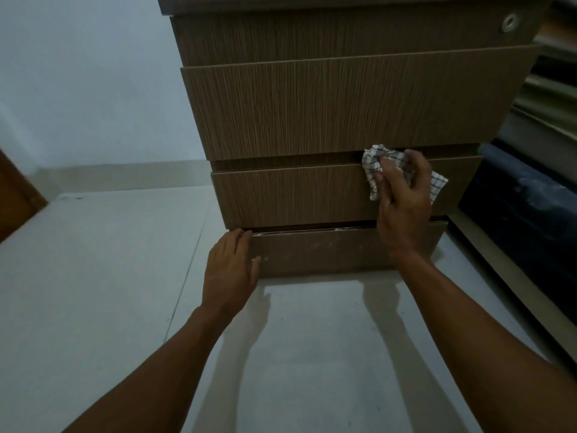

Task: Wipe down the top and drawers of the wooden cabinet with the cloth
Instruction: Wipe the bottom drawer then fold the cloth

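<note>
Now, cloth [372,165] against third drawer [281,195].

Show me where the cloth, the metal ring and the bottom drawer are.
cloth [371,160]: head view, bunched part left of the thumb.
metal ring [509,22]: head view, on its centre.
bottom drawer [321,254]: head view, bare middle of its front.

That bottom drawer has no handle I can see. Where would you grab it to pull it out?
Take the bottom drawer by its top edge, fingers hooking down from above into the gap below the drawer above. Its front is flat, without a knob, so that lip offers the only grip. The left hand rests at its left end.
</note>
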